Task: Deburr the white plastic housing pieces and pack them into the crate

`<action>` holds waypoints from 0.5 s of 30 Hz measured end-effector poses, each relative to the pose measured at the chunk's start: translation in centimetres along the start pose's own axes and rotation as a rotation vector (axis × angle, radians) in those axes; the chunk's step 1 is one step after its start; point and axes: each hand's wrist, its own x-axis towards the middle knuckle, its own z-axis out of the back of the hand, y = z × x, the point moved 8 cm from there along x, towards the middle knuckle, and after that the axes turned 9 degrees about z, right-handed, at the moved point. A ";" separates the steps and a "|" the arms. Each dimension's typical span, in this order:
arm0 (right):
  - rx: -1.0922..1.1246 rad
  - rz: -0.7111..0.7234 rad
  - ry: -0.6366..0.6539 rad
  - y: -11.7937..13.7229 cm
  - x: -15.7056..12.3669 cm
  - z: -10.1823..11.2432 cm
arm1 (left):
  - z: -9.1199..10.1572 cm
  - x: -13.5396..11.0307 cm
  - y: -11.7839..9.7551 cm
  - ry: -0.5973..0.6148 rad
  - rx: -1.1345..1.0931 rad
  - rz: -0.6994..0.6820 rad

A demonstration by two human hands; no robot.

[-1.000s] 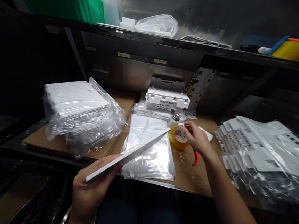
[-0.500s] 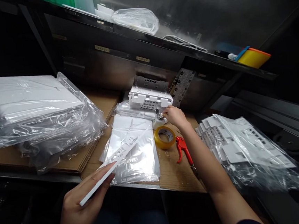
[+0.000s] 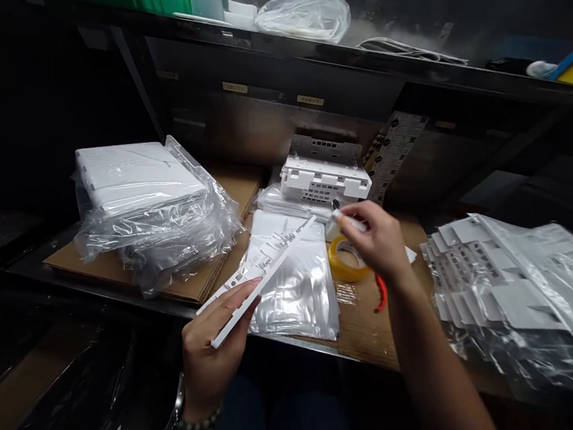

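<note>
Worktop [image 3: 31, 272], dark, set against a dark back panel.
- Cardboard sheets [image 3: 95, 265], flat, covering the left and centre (a second piece [image 3: 367, 332] lies at the front right).
- Stack of white panels in a clear bag [image 3: 138, 181], on the left cardboard.
- Pile of flat clear bags [image 3: 298, 294], centre front.
- White slotted housing [image 3: 326, 178], at the back.
- Roll of yellow tape [image 3: 344, 270], just beside the bags.
- Red-handled tool [image 3: 381, 294], near the tape.
- Bagged white perforated parts [image 3: 512, 275], right.
</note>
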 end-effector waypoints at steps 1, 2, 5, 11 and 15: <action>0.220 0.071 -0.053 3.1 -1.5 0.2 | 0.0 0.0 -0.1 0.002 0.010 -0.008; 0.396 0.127 -0.096 5.9 -3.1 0.3 | -0.1 -0.1 -0.2 0.009 0.015 -0.016; 0.628 0.182 -0.149 12.2 -6.7 -0.4 | -0.6 -0.3 -0.2 0.102 0.001 -0.018; 0.544 0.191 -0.272 14.1 -8.0 -0.9 | -0.5 -1.0 -0.5 0.145 -0.013 -0.048; 0.530 0.218 -0.247 14.6 -8.1 -0.6 | -0.6 -1.2 -0.5 0.164 -0.012 -0.065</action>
